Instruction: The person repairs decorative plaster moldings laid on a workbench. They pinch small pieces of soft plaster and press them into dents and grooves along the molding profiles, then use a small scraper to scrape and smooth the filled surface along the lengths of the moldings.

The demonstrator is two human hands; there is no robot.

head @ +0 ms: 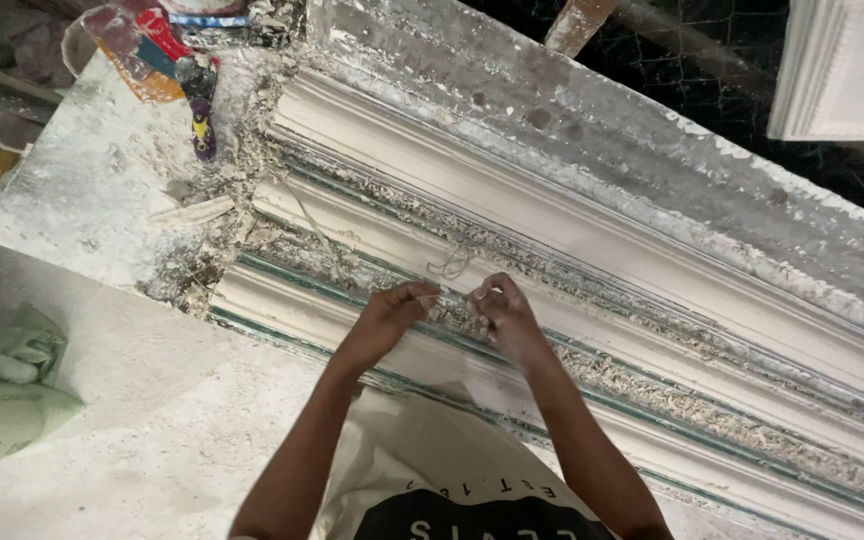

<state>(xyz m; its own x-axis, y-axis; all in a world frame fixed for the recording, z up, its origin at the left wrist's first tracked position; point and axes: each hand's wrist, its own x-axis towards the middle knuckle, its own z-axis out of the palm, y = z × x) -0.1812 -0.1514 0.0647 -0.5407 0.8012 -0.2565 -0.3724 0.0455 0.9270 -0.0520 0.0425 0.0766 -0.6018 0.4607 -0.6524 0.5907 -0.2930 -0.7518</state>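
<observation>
Both hands met over the long white plaster cornice mould (592, 250) lying along the dusty tabletop (102, 190). The left hand (392, 315) and right hand (500, 312) each pinched fingertips on a fibre strand (452, 262), apparently drawing it taut along the fibre-packed groove.

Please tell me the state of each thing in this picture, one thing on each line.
Left hand: fingers pinched together over the mould, whether on fibre cannot be told.
Right hand: fingers bent, touching the fibre strip on the mould.
Plaster mould: lying flat and long, covered with white plaster and fibre.
Loose fibre loop: lying free on the mould.
Scraper: lying on the bench, dirty with plaster.
Green bag: crumpled on the floor.
</observation>
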